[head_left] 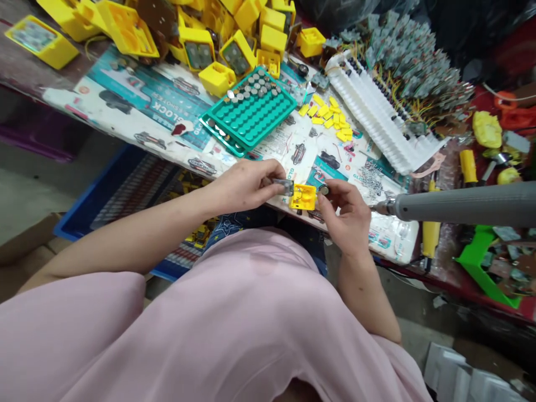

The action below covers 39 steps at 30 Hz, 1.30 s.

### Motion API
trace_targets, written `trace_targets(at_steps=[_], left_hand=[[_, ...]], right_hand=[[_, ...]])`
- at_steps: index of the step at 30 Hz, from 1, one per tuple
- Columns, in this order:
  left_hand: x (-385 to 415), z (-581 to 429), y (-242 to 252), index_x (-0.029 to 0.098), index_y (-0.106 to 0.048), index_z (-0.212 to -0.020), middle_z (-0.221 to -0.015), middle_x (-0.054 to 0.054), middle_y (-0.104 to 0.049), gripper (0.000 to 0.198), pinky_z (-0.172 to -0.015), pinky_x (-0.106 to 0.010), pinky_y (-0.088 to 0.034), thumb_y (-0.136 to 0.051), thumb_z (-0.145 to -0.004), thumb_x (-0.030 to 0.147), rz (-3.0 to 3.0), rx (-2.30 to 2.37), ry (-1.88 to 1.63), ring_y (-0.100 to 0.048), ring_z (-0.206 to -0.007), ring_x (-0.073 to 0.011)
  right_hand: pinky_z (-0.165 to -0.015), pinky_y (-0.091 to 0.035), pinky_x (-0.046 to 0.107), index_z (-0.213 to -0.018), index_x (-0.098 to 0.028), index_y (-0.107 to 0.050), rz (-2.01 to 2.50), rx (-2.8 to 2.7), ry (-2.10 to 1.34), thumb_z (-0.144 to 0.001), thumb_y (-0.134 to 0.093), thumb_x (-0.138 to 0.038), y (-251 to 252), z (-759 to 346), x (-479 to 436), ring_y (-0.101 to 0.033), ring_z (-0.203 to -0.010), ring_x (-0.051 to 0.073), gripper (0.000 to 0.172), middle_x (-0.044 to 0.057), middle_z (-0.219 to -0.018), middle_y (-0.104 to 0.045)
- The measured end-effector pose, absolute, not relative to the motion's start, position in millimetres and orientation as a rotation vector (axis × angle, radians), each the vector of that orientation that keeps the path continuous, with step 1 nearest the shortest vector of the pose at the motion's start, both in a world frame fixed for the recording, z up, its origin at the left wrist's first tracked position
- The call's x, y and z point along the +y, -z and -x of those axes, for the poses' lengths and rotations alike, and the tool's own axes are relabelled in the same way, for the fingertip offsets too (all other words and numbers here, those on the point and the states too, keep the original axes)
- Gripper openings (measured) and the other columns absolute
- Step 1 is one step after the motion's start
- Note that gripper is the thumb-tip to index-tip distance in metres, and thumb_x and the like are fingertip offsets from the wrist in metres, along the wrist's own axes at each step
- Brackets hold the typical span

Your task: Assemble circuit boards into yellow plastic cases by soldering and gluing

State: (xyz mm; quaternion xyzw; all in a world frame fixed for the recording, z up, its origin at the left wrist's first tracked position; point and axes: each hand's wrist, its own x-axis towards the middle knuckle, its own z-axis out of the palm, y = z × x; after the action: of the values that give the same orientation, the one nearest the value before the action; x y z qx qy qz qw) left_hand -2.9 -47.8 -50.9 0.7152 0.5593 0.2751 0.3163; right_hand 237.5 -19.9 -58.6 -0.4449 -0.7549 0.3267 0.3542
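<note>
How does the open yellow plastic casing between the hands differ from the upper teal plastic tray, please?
The casing is small and boxy; the tray is larger and flatter. The casing is nearer; the tray lies farther off, holding round silver discs. Both are plastic.

The left hand (262, 184) is just left of the case (303, 197), back upward, thumb and fingertips pinched. Its wrist is nearly straight, the left arm (167, 223) reaching far out left of the case. Right of the case, the right hand (345, 215) pinches with fingers bent, its forearm (371, 296) angled toward the body.
</note>
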Motion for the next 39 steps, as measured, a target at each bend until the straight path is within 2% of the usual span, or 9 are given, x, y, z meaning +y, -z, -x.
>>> trace_targets(at_steps=[2, 6, 10, 14, 19, 23, 31, 39], left_hand=[[-46, 0, 49, 0.016, -0.067, -0.104, -0.063, 0.004, -0.059, 0.027, -0.058, -0.021, -0.04, -0.054, -0.088, 0.034, -1.71, 1.427, -0.773, -0.053, -0.057, -0.0103], [-42, -3, 46, 0.016, -0.069, -0.111, -0.063, 0.004, -0.06, 0.035, -0.056, -0.021, -0.037, -0.049, -0.088, 0.033, -1.628, 1.349, -0.806, -0.051, -0.055, -0.0091], [-41, -6, 45, 0.015, -0.071, -0.112, -0.076, 0.0, -0.07, 0.039, -0.061, -0.021, -0.041, -0.048, -0.088, 0.034, -1.679, 1.363, -0.813, -0.059, -0.066, -0.0116], [-41, -9, 44, 0.013, -0.072, -0.112, -0.073, -0.001, -0.07, 0.039, -0.061, -0.021, -0.041, -0.048, -0.087, 0.031, -1.725, 1.371, -0.822, -0.057, -0.063, -0.0106], [-41, -10, 43, 0.013, -0.073, -0.112, -0.066, 0.0, -0.067, 0.039, -0.06, -0.021, -0.039, -0.048, -0.087, 0.03, -1.738, 1.374, -0.826, -0.055, -0.059, -0.0099], [-40, -11, 42, 0.011, -0.073, -0.112, -0.07, -0.001, -0.07, 0.04, -0.062, -0.022, -0.041, -0.048, -0.088, 0.03, -1.74, 1.365, -0.825, -0.058, -0.062, -0.0113], [-40, -13, 44, 0.015, -0.074, -0.109, -0.071, 0.0, -0.07, 0.035, -0.065, -0.022, -0.045, -0.049, -0.088, 0.029, -1.723, 1.368, -0.841, -0.06, -0.065, -0.0115], [-39, -13, 44, 0.015, -0.074, -0.108, -0.069, 0.001, -0.068, 0.037, -0.065, -0.021, -0.044, -0.048, -0.088, 0.032, -1.72, 1.372, -0.826, -0.058, -0.064, -0.011]], right_hand=[[-0.059, -0.047, 0.024, -0.11, -0.025, -0.066, 1.165, -1.925, -0.969, -0.089, -0.063, -0.03, 58, -238, -20, -0.057, -0.065, 0.008, 0.023, -0.001, -0.087, -0.068], [-0.053, -0.042, 0.023, -0.103, -0.023, -0.067, 1.217, -1.867, -1.144, -0.086, -0.067, -0.038, 52, -233, -20, -0.051, -0.056, 0.008, 0.022, -0.004, -0.071, -0.059], [-0.053, -0.042, 0.023, -0.093, -0.022, -0.069, 1.195, -1.976, -1.067, -0.08, -0.075, -0.039, 44, -221, -21, -0.05, -0.055, 0.006, 0.023, -0.003, -0.076, -0.065], [-0.056, -0.041, 0.023, -0.088, -0.021, -0.072, 1.16, -2.076, -1.01, -0.085, -0.068, -0.032, 42, -216, -20, -0.048, -0.056, 0.006, 0.012, -0.002, -0.073, -0.065], [-0.058, -0.041, 0.024, -0.087, -0.021, -0.073, 1.128, -2.097, -1.038, -0.089, -0.063, -0.031, 46, -219, -19, -0.051, -0.06, 0.008, 0.014, -0.002, -0.073, -0.065], [-0.064, -0.044, 0.026, -0.087, -0.022, -0.073, 1.088, -2.133, -1.036, -0.091, -0.061, -0.032, 47, -222, -18, -0.055, -0.067, 0.01, 0.016, -0.001, -0.075, -0.067], [-0.069, -0.046, 0.029, -0.09, -0.024, -0.073, 1.049, -2.177, -1.059, -0.095, -0.056, -0.043, 49, -226, -15, -0.058, -0.073, 0.013, 0.026, 0.0, -0.076, -0.065], [-0.066, -0.044, 0.026, -0.09, -0.021, -0.073, 1.03, -2.195, -1.03, -0.094, -0.057, -0.031, 47, -225, -16, -0.055, -0.068, 0.011, 0.02, -0.001, -0.073, -0.063]])
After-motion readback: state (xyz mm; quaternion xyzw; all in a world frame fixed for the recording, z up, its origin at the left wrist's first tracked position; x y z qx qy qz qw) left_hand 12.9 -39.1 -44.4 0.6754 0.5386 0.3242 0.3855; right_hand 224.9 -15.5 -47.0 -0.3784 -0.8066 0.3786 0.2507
